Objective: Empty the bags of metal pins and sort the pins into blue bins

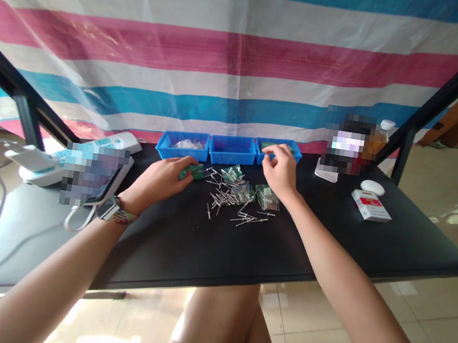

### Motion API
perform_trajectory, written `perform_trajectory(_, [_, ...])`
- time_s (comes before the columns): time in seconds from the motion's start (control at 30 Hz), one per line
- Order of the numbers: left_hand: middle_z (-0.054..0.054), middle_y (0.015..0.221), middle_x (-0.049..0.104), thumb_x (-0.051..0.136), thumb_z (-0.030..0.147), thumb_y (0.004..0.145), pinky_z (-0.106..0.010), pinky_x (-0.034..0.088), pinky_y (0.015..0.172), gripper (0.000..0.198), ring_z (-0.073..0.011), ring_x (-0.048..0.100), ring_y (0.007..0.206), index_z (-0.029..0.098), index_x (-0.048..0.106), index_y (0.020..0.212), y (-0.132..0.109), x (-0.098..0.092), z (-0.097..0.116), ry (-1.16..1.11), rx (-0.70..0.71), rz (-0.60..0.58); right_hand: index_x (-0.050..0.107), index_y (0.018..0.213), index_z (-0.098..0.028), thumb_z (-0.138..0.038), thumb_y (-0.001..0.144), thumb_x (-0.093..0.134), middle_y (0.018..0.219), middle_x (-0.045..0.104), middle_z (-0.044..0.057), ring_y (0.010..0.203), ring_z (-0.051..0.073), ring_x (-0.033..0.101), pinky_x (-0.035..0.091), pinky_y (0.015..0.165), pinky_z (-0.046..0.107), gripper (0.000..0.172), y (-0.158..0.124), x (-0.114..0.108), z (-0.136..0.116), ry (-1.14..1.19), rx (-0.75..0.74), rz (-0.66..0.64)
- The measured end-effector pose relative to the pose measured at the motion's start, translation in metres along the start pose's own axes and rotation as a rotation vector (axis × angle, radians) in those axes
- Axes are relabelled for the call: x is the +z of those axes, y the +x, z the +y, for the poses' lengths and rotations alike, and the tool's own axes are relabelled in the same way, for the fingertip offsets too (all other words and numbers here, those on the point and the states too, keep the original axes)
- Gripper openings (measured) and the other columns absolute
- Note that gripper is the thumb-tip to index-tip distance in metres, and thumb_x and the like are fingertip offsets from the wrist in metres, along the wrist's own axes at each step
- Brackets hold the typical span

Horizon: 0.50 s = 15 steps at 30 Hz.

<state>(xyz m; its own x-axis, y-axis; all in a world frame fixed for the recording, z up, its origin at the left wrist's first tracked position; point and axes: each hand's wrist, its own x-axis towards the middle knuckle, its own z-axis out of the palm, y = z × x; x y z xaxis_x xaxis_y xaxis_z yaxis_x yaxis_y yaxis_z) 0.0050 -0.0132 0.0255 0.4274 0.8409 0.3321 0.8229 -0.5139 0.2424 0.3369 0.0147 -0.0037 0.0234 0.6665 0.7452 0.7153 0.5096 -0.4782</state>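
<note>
My left hand (165, 178) is closed on a small green-printed plastic bag (193, 171) just in front of the left blue bin (180, 153). My right hand (281, 171) hovers at the front edge of the right blue bin (300, 151), its fingers curved and slightly apart with nothing visible between them. Green-printed packets (265, 144) lie inside that bin, partly covered by the hand. Between my hands are loose silver pop rivets (225, 198) in a pile, with several small clear-and-green bags of rivets (268, 198) around it.
The middle blue bin (232, 150) stands between the other two; clear plastic bags (189, 144) fill the left one. A power strip (104, 144) and a blurred phone-like device (94, 177) with a cable lie left. A cigarette box (371, 206) and white oval object (372, 187) sit right.
</note>
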Motion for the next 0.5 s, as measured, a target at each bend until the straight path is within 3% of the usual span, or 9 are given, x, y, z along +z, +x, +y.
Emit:
perform_trajectory(0.1, [-0.004,0.087,0.077,0.057,0.034,0.093,-0.030,0.049,0.068,0.038,-0.0218,0.067,0.067,0.023,0.071,0.126,0.001,-0.004,0.004,-0.125,-0.094,0.149,0.074,0.114,-0.021,-0.013,0.098,0.055,0.114,0.072,0.009,0.071,0.016,0.063,0.056,0.074,0.031,0.026,-0.009,0.002,-0.026,0.005,-0.176,-0.138])
perform_trajectory(0.17, [-0.002,0.080,0.074,0.060,0.038,0.094,-0.028,0.048,0.064,0.040,-0.0193,0.063,0.064,0.021,0.068,0.129,0.002,-0.005,0.010,-0.342,-0.115,0.184,0.074,0.125,-0.022,-0.013,0.101,0.054,0.120,0.072,0.010,0.088,0.020,0.070,0.059,0.082,0.033,0.032,-0.014,0.002,-0.042,0.009,-0.304,-0.201])
perform_trajectory(0.27, [-0.002,0.075,0.071,0.063,0.051,0.097,-0.027,0.049,0.060,0.047,-0.0188,0.063,0.064,0.018,0.066,0.131,0.003,-0.004,0.024,-0.726,-0.094,0.067,0.070,0.139,-0.025,-0.014,0.103,0.056,0.134,0.069,0.012,0.113,0.026,0.071,0.060,0.101,0.042,0.040,-0.019,0.003,-0.059,0.054,-0.487,-0.267])
perform_trajectory(0.33, [-0.005,0.083,0.074,0.066,0.055,0.097,-0.027,0.052,0.061,0.048,-0.0190,0.066,0.069,0.018,0.068,0.128,0.002,0.000,0.034,-0.889,-0.103,0.005,0.069,0.141,-0.028,-0.015,0.103,0.059,0.141,0.067,0.012,0.121,0.027,0.068,0.058,0.109,0.047,0.041,-0.021,0.003,-0.066,0.080,-0.555,-0.293])
perform_trajectory(0.5, [-0.002,0.085,0.073,0.074,0.050,0.096,-0.029,0.059,0.062,0.045,-0.0188,0.071,0.069,0.020,0.068,0.129,0.000,0.008,0.045,-1.100,-0.166,-0.016,0.074,0.129,-0.025,-0.022,0.106,0.063,0.126,0.072,0.013,0.118,0.028,0.068,0.058,0.106,0.047,0.026,-0.021,0.001,-0.071,0.130,-0.577,-0.360])
